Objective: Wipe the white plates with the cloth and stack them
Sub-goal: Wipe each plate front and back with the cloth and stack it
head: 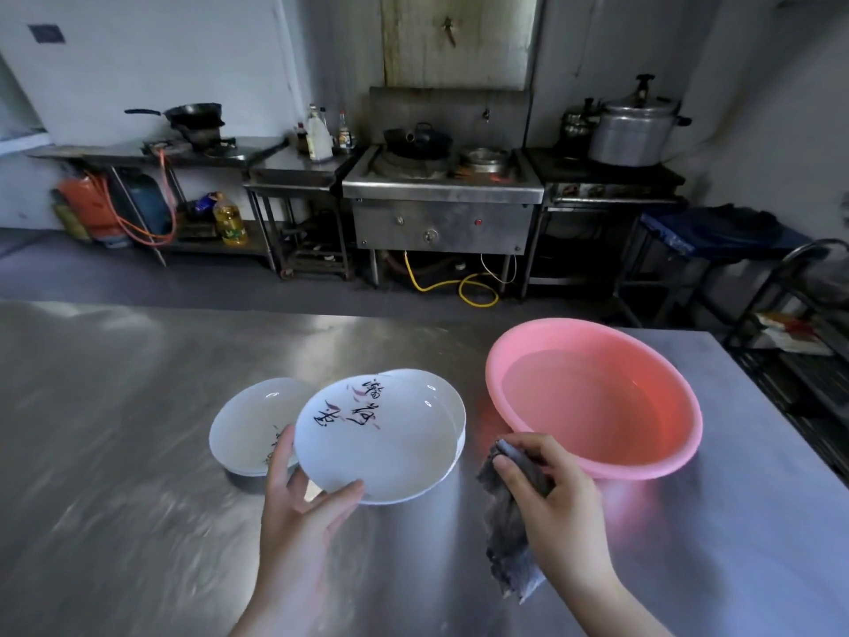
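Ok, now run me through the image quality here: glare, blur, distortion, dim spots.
Head view: the steel table shows streaky motion blur at left and bright glare patches near its far edge; the pink basin throws a reddish reflection onto the steel; wide-angle distortion bends the back wall and stove line; the background kitchen is dim; the held plate and both hands stay fairly sharp.

Pink basin (597,448) of water on steel table (115,429); beyond, wok (417,139) on stove (441,195), pressure cooker (636,126) right, oil bottle (229,220) on lower shelf left.
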`<state>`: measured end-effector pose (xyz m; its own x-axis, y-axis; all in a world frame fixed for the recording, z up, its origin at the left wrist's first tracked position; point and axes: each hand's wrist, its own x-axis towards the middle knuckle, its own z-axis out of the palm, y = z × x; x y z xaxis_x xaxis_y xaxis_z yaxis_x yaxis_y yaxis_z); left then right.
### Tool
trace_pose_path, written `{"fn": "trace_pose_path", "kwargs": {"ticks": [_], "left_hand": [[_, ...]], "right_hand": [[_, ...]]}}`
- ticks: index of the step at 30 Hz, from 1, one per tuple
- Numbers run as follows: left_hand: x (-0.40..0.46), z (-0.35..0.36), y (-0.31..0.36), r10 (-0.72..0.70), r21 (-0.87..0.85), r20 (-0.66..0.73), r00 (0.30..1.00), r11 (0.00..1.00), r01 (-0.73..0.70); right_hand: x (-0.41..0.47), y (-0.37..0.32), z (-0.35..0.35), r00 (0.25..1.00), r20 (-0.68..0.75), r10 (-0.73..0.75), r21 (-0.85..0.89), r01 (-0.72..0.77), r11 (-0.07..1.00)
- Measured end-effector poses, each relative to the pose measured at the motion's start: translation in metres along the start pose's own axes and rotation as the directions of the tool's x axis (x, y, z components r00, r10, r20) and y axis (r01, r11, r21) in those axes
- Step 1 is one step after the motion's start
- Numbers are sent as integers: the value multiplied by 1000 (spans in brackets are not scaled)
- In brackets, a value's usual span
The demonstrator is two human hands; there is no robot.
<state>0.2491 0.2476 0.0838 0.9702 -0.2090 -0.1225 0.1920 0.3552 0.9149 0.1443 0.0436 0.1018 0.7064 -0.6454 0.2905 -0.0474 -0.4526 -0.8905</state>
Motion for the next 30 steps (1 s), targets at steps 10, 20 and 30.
{"fn": "trace_pose_path", "kwargs": {"ticks": [10,20,30], "left_hand": [[45,15,-32,-67,28,-16,998,997,67],[55,8,-32,0,228,168,986,973,-39],[62,-6,-44,126,596,164,978,777,-200]], "right_hand": [[-4,21,10,994,-58,94,-59,-98,993],[-3,21,34,993,-23,119,-33,-120,992],[-11,26,36,991,-10,133,-33,-133,991]]}}
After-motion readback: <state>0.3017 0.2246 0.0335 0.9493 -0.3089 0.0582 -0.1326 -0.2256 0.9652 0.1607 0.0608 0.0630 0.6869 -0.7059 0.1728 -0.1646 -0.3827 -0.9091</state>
